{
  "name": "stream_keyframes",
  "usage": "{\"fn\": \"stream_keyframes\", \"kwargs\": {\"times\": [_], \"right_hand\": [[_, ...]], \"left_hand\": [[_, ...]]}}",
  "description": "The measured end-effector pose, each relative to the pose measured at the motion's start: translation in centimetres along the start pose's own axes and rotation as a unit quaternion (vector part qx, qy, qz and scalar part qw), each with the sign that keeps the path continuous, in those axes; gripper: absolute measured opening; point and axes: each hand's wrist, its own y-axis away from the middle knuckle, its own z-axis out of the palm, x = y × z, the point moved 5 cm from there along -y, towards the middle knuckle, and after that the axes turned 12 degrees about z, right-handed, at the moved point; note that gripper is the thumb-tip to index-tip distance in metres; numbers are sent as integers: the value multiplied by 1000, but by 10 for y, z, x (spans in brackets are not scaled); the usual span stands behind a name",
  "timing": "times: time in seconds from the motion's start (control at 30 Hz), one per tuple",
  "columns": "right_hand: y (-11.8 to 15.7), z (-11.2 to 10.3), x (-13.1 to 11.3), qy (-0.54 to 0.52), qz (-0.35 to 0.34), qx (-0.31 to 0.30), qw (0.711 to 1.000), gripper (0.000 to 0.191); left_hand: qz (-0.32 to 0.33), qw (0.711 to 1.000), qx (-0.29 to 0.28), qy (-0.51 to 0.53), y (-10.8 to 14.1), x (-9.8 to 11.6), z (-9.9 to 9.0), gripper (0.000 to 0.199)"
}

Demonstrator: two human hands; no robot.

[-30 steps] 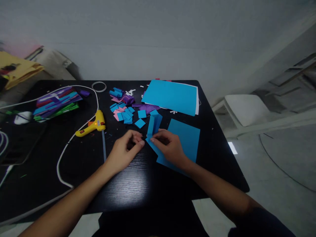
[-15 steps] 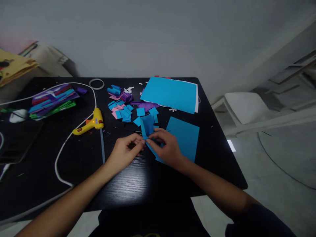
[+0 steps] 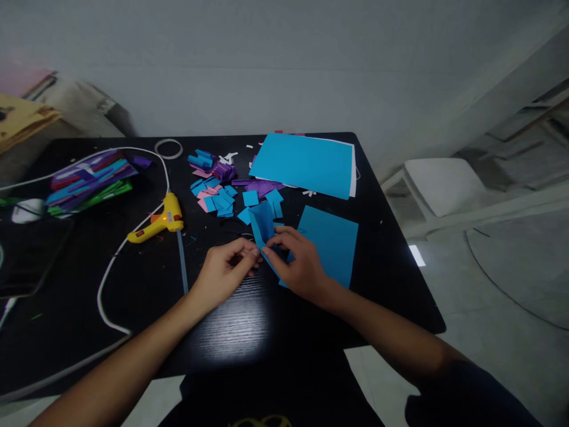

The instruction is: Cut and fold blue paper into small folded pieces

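Observation:
A folded strip of blue paper stands raised between my hands, its sides bent up. My right hand pinches it near the lower end with thumb and fingers. On the other side, my left hand is closed at the paper's left edge, thumb against fingertips. A flat blue sheet lies partly under my right hand. Just beyond the folded strip are small blue paper squares, some mixed with pink ones.
A yellow glue gun with a lit orange light and white cord lies to the left. Bundled coloured paper strips sit farther left. Large blue sheets lie at the back. A white stool stands right of the black table.
The view has shifted slightly. My hands keep nearly the same pose around the folded blue paper, with my left fingertips drawn a little away from it.

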Motion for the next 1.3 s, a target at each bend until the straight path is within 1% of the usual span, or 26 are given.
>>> {"fn": "stream_keyframes", "kwargs": {"times": [0.17, 0.27, 0.4, 0.57, 0.77, 0.9, 1.1, 1.3], "right_hand": [[0, 0, 0, 1, -3, 1, 1000, 5], [1, -1, 0, -2, 16, 2, 1000, 7], [2, 0, 1, -12, 34, -14, 999, 8], [2, -1, -3, -2, -6, -4, 1000, 8], [1, -3, -7, 31, -26, 2, 999, 8], [3, -3, -8, 40, -44, 17, 998, 9], [7, -3, -11, 60, -111, 54, 991, 9], [6, -4, -10, 59, -112, 55, 990, 6]], "left_hand": [[5, 1000, 9, -7, -1, 2, -1, 23], [-5, 1000, 15, 3, -1, 1, 0, 21], [-15, 999, 29, 23, -2, 1, -1, 23], [-5, 999, 29, 18, -2, 2, -1, 24], [6, 1000, 21, -4, -1, 2, -2, 23], [8, 1000, 19, -2, -1, 1, -2, 22], [-13, 999, 22, 28, -1, -1, -2, 26], [-17, 999, 26, 40, -3, -2, -3, 29]]}}
